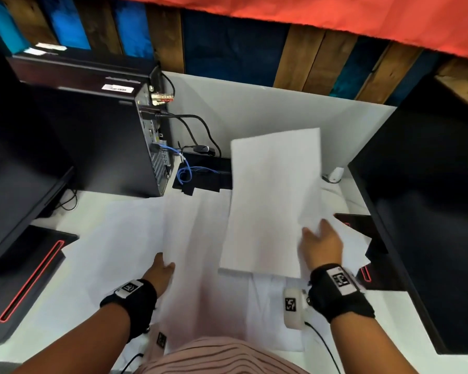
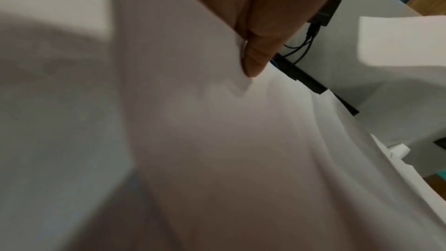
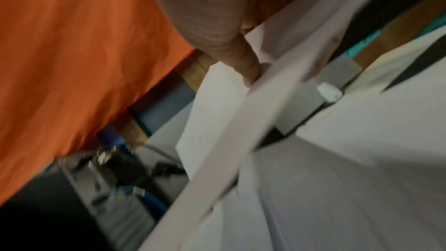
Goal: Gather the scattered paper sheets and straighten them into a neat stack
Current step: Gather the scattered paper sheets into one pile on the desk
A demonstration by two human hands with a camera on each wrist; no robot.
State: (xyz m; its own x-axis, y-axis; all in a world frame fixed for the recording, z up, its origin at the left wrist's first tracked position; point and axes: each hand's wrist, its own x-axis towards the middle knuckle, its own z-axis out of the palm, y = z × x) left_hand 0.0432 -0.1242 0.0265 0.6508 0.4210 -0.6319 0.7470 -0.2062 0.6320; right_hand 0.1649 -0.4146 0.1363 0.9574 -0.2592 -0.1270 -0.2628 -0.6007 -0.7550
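Note:
Several white paper sheets [image 1: 119, 238] lie overlapping on the white desk [image 1: 214, 103]. My right hand [image 1: 322, 244] pinches the right edge of a sheet [image 1: 273, 201] lifted above the pile; in the right wrist view the thumb [image 3: 249, 70] lies on that sheet [image 3: 212, 112] and the fingers show faintly behind it. My left hand [image 1: 161, 268] grips the left edge of another sheet [image 1: 197, 265], blurred and raised towards me. In the left wrist view the thumb [image 2: 255, 58] presses on this sheet [image 2: 217, 140]; the fingers are hidden under it.
A black computer tower [image 1: 92, 130] with cables [image 1: 189, 157] stands at the back left. Dark monitors flank the desk, left [image 1: 16, 157] and right [image 1: 430, 211], their bases on the desk. A small white tagged device [image 1: 292, 306] lies near my right wrist.

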